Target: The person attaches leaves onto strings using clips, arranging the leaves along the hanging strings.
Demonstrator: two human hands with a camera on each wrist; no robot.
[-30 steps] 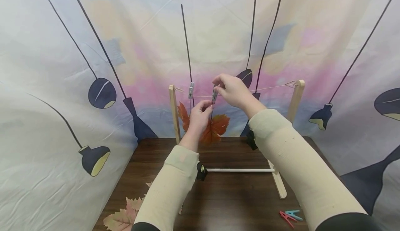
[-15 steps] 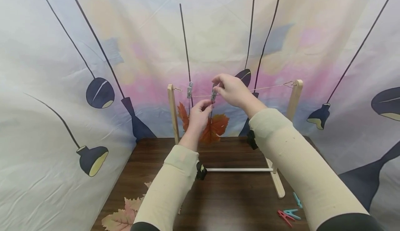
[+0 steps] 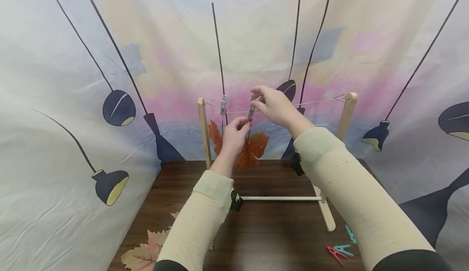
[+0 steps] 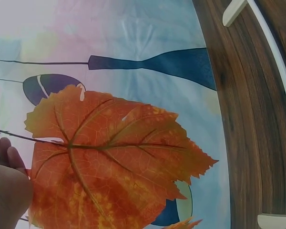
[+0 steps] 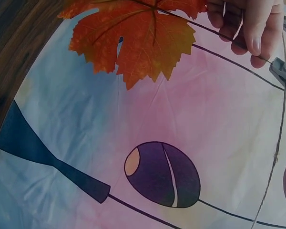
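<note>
My left hand (image 3: 233, 137) pinches the thin dark stem of an orange leaf (image 4: 105, 152) just under the line. The leaf hangs below that hand, its blade partly covered in the head view. With thumb and fingers, my right hand (image 3: 274, 106) holds a grey clothespin (image 3: 251, 109) at the string (image 3: 315, 102). In the right wrist view the stem's tip meets the jaws of this clothespin (image 5: 282, 75). To the left, another grey clothespin (image 3: 223, 105) sits on the string, with a second orange leaf (image 3: 215, 136) hanging beneath it.
Wooden posts (image 3: 347, 114) carry the string, with a white rod (image 3: 282, 198) low between them. A red clothespin (image 3: 336, 255) and two blue clothespins (image 3: 350, 234) lie at the table's right. Pale leaves (image 3: 141, 256) lie at the left, partly under my sleeve. A printed cloth hangs behind.
Both hands keep almost the same place and hold on the stem and grey clothespin. A second blue clothespin, not visible one second ago, shows beside the right sleeve.
</note>
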